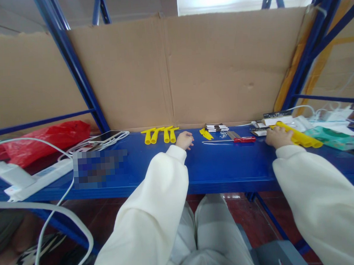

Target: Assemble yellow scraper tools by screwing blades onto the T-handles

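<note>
My left hand [185,140] rests low over the blue shelf top [227,167], its fingers loosely bent and apart, with nothing visible in them. Just left of it lies a row of several yellow T-shaped plastic handles [154,138]. At the right, my right hand [278,137] is closed over the end of a pile of yellow plastic handles [305,138]; its fingertips are partly hidden. Between the hands are small yellow pieces [206,134], a stack of black-and-white pieces [216,127], grey flat strips [232,135] and a screwdriver with a red handle [244,139].
A cardboard panel [167,73] closes off the back between blue posts. Left stand a red plastic bag [48,140], a white power strip [43,178] and cables. Small boxes [277,118] and a green packet [333,137] lie right. Another person's foot [25,253] shows lower left.
</note>
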A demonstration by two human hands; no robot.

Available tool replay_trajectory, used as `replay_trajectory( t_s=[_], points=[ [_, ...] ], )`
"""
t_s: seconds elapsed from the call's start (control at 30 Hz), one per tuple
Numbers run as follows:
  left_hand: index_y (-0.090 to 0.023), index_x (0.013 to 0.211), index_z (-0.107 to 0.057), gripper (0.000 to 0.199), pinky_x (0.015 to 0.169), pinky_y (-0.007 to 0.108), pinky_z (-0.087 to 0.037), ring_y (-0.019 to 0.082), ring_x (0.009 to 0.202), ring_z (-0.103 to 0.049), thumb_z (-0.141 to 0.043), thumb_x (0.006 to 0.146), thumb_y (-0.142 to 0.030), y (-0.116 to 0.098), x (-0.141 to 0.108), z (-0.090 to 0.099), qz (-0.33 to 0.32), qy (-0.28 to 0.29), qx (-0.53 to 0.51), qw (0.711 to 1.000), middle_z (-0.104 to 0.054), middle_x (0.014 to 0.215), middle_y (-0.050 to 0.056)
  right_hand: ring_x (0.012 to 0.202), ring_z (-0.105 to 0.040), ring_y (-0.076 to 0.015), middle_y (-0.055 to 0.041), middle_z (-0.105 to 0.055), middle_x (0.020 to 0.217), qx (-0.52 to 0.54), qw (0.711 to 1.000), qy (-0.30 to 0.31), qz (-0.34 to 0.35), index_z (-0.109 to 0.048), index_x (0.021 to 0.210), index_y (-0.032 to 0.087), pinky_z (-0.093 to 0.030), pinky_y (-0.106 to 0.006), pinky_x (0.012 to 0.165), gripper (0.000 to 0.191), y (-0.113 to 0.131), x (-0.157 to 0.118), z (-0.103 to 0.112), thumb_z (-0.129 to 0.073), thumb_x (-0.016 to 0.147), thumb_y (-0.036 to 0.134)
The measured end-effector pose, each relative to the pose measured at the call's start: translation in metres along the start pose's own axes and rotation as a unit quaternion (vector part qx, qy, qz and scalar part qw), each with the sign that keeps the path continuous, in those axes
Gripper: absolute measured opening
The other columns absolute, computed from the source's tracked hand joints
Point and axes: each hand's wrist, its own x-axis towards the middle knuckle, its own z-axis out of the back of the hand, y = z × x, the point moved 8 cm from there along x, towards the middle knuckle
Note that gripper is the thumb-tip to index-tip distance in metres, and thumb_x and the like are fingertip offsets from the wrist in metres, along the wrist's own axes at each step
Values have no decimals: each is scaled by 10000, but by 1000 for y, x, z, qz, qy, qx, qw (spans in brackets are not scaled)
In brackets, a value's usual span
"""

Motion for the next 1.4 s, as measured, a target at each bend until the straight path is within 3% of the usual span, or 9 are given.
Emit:
replay_trajectory(
  t_s=[0.17,0.3,0.47,0.57,0.7,0.8,1.0,1.27,1.4],
  points=[
    [-177,1029,-681,250,1058,338,-420,254,1217,-572,-547,829,-113,-13,-2,13,-105,-95,216,966,-669,1176,125,1287,-467,-377,-263,-483,1413,70,994,-75,43,-494,1378,74,-391,-511,999,506,14,-5,34,-257,937,150],
    [-180,1155,-661,353,1080,450,-378,324,1334,-447,-554,818,-175,-12,-6,21,-94,-143,311,935,-587,1314,157,1189,-544,-356,-264,-547,1306,113,980,-149,75,-571,1270,67,-452,-449,925,457,35,-7,68,-280,931,164],
    [-170,1219,-626,413,1073,489,-351,346,1359,-414,-542,819,-228,1,0,28,-29,-162,393,904,-515,1389,175,1149,-563,-355,-240,-572,1274,164,951,-239,108,-562,1293,100,-465,-459,898,436,73,-10,87,-359,919,197],
    [-193,1246,-607,433,1079,470,-347,324,1346,-448,-547,823,-263,9,2,29,16,-146,414,898,-517,1387,159,1116,-581,-346,-238,-589,1245,175,940,-252,151,-564,1288,98,-481,-460,879,427,98,-16,77,-375,916,187],
    [-163,1271,-591,453,1113,476,-304,308,1349,-465,-548,826,-237,10,-1,28,28,-143,429,891,-541,1378,186,1165,-574,-326,-204,-614,1244,133,941,-191,244,-585,1295,125,-471,-443,950,427,121,-25,47,-418,907,185],
    [-155,1296,-581,450,1115,535,-282,322,1334,-485,-497,854,-181,8,-4,30,31,-157,421,893,-550,1385,199,1207,-559,-324,-189,-607,1281,142,935,-159,284,-583,1314,135,-476,-440,978,435,119,-24,32,-442,911,220],
    [-245,1288,-622,463,1084,651,-249,338,1295,-530,-378,918,-111,12,-7,37,59,-173,405,896,-650,1289,153,1249,-555,-294,-181,-597,1322,193,929,-130,286,-601,1298,128,-473,-401,1024,452,109,-3,15,-470,867,160],
    [-243,1178,-719,338,1088,490,-343,284,1186,-614,-564,879,-233,1,-4,37,-23,-155,383,910,-711,1197,119,1169,-620,-265,-169,-632,1302,224,920,-112,300,-620,1285,131,-478,-387,1024,448,110,13,-1,-493,856,157],
    [-272,1147,-737,346,1063,466,-379,277,1174,-621,-584,838,-239,-5,-5,33,-47,-155,381,910,-726,1177,84,1150,-634,-262,-169,-641,1297,225,922,-105,298,-624,1279,126,-487,-372,1007,435,109,15,-3,-504,865,188]
  ],
)
